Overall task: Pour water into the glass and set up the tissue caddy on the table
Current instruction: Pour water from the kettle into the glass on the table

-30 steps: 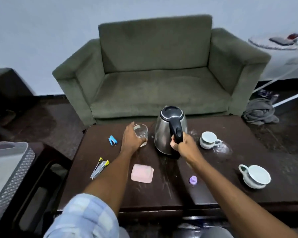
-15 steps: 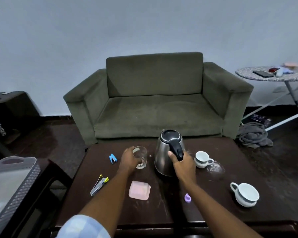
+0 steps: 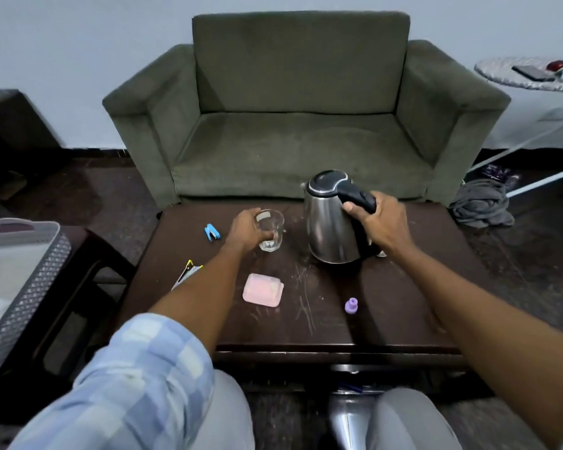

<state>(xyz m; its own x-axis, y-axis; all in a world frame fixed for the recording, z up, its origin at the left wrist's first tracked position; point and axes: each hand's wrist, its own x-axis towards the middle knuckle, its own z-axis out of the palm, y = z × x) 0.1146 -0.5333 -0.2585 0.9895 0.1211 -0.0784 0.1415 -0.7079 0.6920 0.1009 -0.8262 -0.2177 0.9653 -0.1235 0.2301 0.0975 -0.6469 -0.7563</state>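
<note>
Kettle: the steel electric kettle (image 3: 330, 228) is held over the far middle of the dark wooden coffee table (image 3: 306, 319), tilted a little so its long axis leans left; spout toward the glass, black handle toward the right. Whether its base touches the tabletop I cannot tell.
Glass: a clear tumbler (image 3: 270, 230) stands upright on the table just left of the kettle, mouth up, apart from the kettle body.
Right hand: the right hand (image 3: 379, 222) is wrapped tight round the kettle handle, thumb on the near side.
Left hand: the left hand (image 3: 246, 230) curls narrowly round the left side of the glass, fingers on its wall.
Open room: bare tabletop lies between glass and kettle and across the near right part of the table.
Near things: a pink lidded box (image 3: 263, 290) sits in front of the glass, a small purple cap (image 3: 351, 305) in front of the kettle, a blue stapler (image 3: 212, 232) left of the glass, all well apart.
Edges: the table's far edge meets a green sofa (image 3: 299, 125); a grey perforated basket (image 3: 23, 287) stands off the left edge.
</note>
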